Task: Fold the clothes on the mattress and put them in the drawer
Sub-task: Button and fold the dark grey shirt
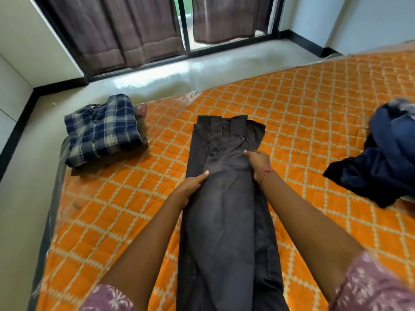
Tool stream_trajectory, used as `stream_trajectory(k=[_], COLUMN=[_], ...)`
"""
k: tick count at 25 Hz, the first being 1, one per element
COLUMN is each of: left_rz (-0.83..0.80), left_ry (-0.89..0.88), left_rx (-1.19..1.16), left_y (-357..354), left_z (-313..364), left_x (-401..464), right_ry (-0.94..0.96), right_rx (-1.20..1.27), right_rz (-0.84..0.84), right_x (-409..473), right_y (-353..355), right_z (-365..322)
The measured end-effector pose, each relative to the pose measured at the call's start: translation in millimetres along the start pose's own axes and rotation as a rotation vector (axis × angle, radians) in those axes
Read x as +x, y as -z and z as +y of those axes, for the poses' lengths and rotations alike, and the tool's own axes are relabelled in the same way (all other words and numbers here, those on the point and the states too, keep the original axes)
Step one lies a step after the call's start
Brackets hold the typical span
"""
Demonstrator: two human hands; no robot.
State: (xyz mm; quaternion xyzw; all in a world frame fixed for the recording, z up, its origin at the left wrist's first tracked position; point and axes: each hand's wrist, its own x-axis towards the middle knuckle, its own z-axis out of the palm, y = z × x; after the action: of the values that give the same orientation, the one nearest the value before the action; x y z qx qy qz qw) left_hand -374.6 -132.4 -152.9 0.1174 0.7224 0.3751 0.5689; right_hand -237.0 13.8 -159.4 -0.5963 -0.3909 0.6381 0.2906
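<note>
The long dark grey buttoned shirt [226, 198] lay lengthwise mid-mattress [314, 113], running to its near edge. My left hand [190, 185] pinched its left fold, my right hand [258, 163] its right fold. To fold well, I judged both edges needed even tension, smoothing before halving.

brown curtains [116, 30] cover a black-framed window [186, 25] (glossy pale floor [157, 75] below).

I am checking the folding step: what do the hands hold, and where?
Both hands, left and right, take grip of the long dark grey shirt at its two side edges, about mid-length.
</note>
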Motion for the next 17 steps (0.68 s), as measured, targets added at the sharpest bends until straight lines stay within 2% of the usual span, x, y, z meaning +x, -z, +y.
stream_trajectory(k=[5, 6, 8, 10, 13, 14, 16, 17], left_rz=[-0.048, 0.01, 0.215, 0.386, 0.497, 0.524, 0.622, 0.671], left_ry=[0.037, -0.015, -0.211, -0.355, -0.474, -0.496, -0.488, -0.487], left_rx=[0.005, 0.032, 0.116, 0.158, 0.22, 0.327, 0.668, 0.832], left_y=[8, 6, 1, -6, -13, -15, -22, -26], left_z=[-44, -55, -74, -87, -101, -107, -116, -117], left_x=[-54, -64, -72, -83, -92, -95, -104, -107], right_ry=[0.006, 0.023, 0.118, 0.206, 0.185, 0.171, 0.23, 0.327], right_rx=[-0.082, -0.147, -0.432, -0.669, -0.648, -0.7, -1.064, -1.269], right_rz=[0.059, 0.071, 0.075, 0.046, -0.016, -0.061, -0.118, -0.041], right_x=[-161, -197, -256, -287, -295, -290, -288, -286], right_y=[16, 22, 34, 44, 65, 76, 96, 101], right_z=[70, 84, 106, 124, 133, 131, 128, 124])
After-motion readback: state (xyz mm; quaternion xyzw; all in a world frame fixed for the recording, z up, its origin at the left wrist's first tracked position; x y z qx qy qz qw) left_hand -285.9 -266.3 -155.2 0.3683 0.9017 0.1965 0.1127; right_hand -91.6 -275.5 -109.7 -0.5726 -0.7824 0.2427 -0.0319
